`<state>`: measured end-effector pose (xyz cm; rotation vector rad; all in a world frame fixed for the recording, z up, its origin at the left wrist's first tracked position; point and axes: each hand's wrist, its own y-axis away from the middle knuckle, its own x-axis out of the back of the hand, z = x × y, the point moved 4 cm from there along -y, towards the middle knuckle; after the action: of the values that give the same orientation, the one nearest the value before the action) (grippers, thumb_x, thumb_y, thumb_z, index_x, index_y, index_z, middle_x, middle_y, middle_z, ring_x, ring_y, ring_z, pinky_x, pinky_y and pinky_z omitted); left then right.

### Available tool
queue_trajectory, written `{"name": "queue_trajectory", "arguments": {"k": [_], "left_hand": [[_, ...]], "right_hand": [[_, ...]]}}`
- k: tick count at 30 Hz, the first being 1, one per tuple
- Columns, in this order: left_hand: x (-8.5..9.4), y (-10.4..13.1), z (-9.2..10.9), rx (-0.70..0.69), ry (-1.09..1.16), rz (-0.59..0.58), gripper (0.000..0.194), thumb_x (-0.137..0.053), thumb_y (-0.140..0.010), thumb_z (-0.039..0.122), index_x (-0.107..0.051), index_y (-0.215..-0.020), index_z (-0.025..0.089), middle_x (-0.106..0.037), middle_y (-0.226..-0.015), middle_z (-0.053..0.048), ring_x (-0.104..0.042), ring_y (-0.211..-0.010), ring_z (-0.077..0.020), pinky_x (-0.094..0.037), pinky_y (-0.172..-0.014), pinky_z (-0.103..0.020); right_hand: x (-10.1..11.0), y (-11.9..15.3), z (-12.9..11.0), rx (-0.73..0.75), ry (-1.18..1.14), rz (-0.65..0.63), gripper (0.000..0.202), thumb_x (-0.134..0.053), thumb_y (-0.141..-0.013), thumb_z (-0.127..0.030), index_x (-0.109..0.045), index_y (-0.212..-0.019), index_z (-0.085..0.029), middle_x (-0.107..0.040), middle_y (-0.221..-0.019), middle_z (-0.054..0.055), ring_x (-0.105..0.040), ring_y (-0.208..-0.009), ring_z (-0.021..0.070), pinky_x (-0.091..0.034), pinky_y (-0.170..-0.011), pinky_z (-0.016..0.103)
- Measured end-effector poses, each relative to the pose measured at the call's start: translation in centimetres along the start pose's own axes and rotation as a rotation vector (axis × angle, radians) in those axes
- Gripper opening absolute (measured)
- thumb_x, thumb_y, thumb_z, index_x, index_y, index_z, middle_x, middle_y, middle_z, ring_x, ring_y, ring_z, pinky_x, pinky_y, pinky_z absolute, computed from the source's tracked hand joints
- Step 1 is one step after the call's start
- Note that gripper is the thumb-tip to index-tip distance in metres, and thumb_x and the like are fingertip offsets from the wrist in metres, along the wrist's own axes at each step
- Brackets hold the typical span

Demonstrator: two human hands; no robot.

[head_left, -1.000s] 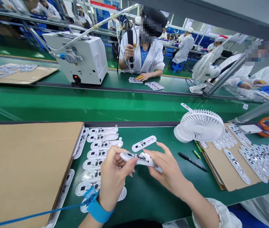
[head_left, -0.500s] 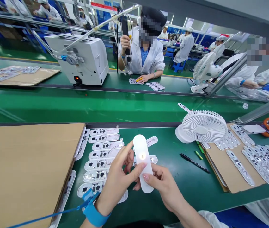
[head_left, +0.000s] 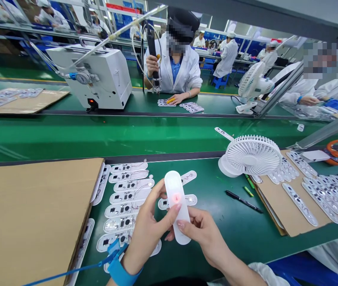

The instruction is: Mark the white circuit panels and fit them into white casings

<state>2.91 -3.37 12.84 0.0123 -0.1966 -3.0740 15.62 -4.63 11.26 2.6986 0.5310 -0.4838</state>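
A long white casing with rounded ends (head_left: 173, 183) is held nearly upright above the green table, and a small red light glows through its face. My left hand (head_left: 153, 222) grips its left side, thumb on the front and fingers partly hidden behind. On the lower part presses the thumb of my right hand (head_left: 200, 230), whose other fingers curl behind it. A blue wrist strap (head_left: 122, 272) circles my left wrist. Behind the casing lie two similar oblong pieces, one an open shell (head_left: 189, 176) with thin wires. To the left, several open shells with circuit boards (head_left: 121, 209) form a column.
A cardboard sheet (head_left: 34, 214) covers the left side. To the right stand a white fan (head_left: 253, 155), a black pen (head_left: 243, 201) and cardboard (head_left: 294, 210) bearing several casings. Across the green belt (head_left: 157, 137), a co-worker (head_left: 174, 71) holds a tool beside a white machine (head_left: 97, 79).
The light in the casing has turned from warm white to red. Both hands keep their hold on it, while the whole view has shifted slightly.
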Motion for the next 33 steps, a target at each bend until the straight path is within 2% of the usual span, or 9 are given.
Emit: {"name": "queue_trajectory", "arguments": {"k": [3,9,13,17,21,23,25,29,33], "left_hand": [[-1.2,0.4,0.1,0.145,0.194,-0.079,0.068,-0.066,-0.08,0.046,-0.037,-0.138,0.027,-0.067,-0.112,-0.011,-0.052,-0.049,-0.0107,-0.037,-0.032,-0.02],[-1.3,0.5,-0.1,0.198,0.271,-0.073,0.046,-0.064,-0.082,0.048,-0.048,-0.118,0.023,-0.073,-0.1,-0.01,-0.05,-0.041,-0.0073,-0.03,-0.03,-0.015],[-0.6,0.9,-1.3,0.24,0.305,-0.102,0.043,-0.066,-0.082,0.047,-0.048,-0.113,0.023,-0.074,-0.097,-0.009,-0.044,-0.033,-0.0034,-0.027,-0.027,-0.014],[1.5,1.9,-2.2,0.173,0.38,0.004,0.042,-0.067,-0.081,0.047,-0.05,-0.108,0.021,-0.074,-0.09,-0.008,-0.054,-0.041,-0.0074,-0.044,-0.038,-0.019],[8.4,2.3,-1.5,0.106,0.245,0.281,0.046,-0.062,-0.081,0.052,-0.05,-0.112,0.02,-0.071,-0.081,-0.005,-0.064,-0.059,-0.0171,-0.052,-0.05,-0.027],[13.7,1.8,-0.8,0.143,-0.051,0.304,0.052,-0.055,-0.084,0.052,-0.047,-0.124,0.02,-0.07,-0.087,-0.005,-0.063,-0.057,-0.0169,-0.053,-0.052,-0.03],[20.1,1.0,0.2,0.152,-0.56,0.448,0.055,-0.04,-0.088,0.051,-0.045,-0.13,0.016,-0.068,-0.089,-0.006,-0.063,-0.06,-0.018,-0.053,-0.056,-0.031],[30.9,-1.4,0.7,0.198,-0.916,0.688,0.051,-0.038,-0.086,0.029,-0.048,-0.131,0.008,-0.066,-0.094,-0.013,-0.062,-0.076,-0.0262,-0.049,-0.073,-0.039],[36.0,-3.5,0.0,0.19,-1.18,0.781,0.047,-0.044,-0.084,0.023,-0.055,-0.128,0.009,-0.062,-0.103,-0.019,-0.053,-0.106,-0.0362,-0.038,-0.091,-0.046]], "right_hand": [[-0.1,0.0,0.3,0.002,-0.007,-0.002,0.034,-0.072,-0.078,-0.049,-0.072,-0.088,-0.016,-0.071,-0.072,0.004,-0.069,-0.067,0.0184,-0.056,-0.069,0.03],[-0.2,0.0,1.3,-0.027,-0.051,-0.017,0.036,-0.075,-0.076,-0.049,-0.072,-0.088,-0.016,-0.072,-0.074,0.004,-0.069,-0.066,0.0185,-0.055,-0.069,0.031],[-0.9,0.1,1.7,-0.139,-0.141,-0.167,0.039,-0.073,-0.079,-0.048,-0.074,-0.097,-0.014,-0.074,-0.084,0.009,-0.07,-0.081,0.0225,-0.053,-0.081,0.035],[-2.1,0.0,3.3,-0.283,-0.256,-0.337,0.045,-0.071,-0.08,-0.052,-0.074,-0.101,-0.012,-0.073,-0.095,0.012,-0.069,-0.09,0.0233,-0.049,-0.091,0.037],[-1.1,-1.0,5.8,-0.24,-0.098,-0.188,0.049,-0.08,-0.067,-0.054,-0.075,-0.098,-0.016,-0.075,-0.088,0.01,-0.069,-0.084,0.0244,-0.052,-0.082,0.036],[0.2,-1.5,6.7,-0.18,-0.028,-0.061,0.052,-0.083,-0.062,-0.055,-0.075,-0.097,-0.019,-0.075,-0.09,0.011,-0.07,-0.083,0.0264,-0.054,-0.079,0.038],[1.5,-1.7,7.1,-0.138,0.007,0.03,0.051,-0.082,-0.062,-0.057,-0.076,-0.097,-0.02,-0.076,-0.092,0.011,-0.071,-0.081,0.0271,-0.055,-0.078,0.04],[3.2,-1.7,6.8,-0.1,0.016,0.155,0.051,-0.083,-0.061,-0.056,-0.077,-0.097,-0.021,-0.077,-0.092,0.011,-0.071,-0.079,0.0274,-0.057,-0.078,0.04],[3.5,-1.4,6.6,-0.188,-0.033,0.165,0.05,-0.086,-0.058,-0.054,-0.077,-0.095,-0.021,-0.077,-0.096,0.011,-0.072,-0.083,0.029,-0.058,-0.079,0.039]]}}
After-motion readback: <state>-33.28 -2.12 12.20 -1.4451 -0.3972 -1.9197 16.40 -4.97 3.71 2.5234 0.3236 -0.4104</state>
